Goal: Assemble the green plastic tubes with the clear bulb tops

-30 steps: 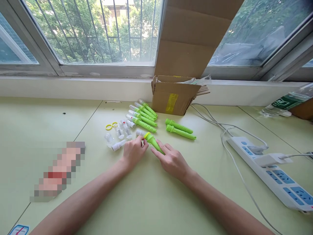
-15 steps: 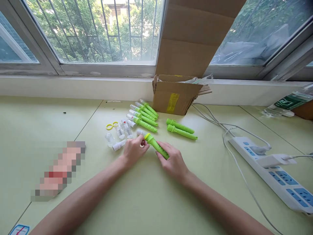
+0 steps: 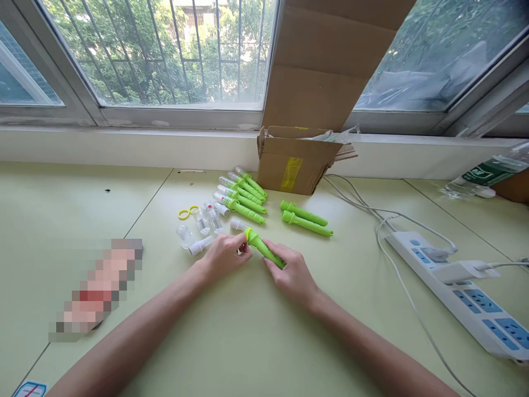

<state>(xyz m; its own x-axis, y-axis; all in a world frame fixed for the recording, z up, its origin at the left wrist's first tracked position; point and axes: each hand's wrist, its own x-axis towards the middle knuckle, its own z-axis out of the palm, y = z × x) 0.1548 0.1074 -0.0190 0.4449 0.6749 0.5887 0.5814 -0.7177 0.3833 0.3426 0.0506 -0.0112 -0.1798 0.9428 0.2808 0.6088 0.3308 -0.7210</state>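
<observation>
My right hand is wrapped round the lower part of a green plastic tube handle with a threaded top. At its upper end sits a yellow ring, which the fingertips of my left hand pinch. A white threaded sleeve lies just beyond those fingers. Left of it are another white sleeve, clear caps and loose yellow rings. Several green tubes with clear caps lie side by side behind. Two uncapped green tubes rest to the right.
An open cardboard box stands at the back against the sill. On the right are a white power strip with plugs and cables, and a plastic bottle lying tilted. A blurred pinkish item lies at left.
My left fingers have shifted slightly at the yellow ring, and the white sleeve behind shows more. My right hand keeps its hold on the green tube.
</observation>
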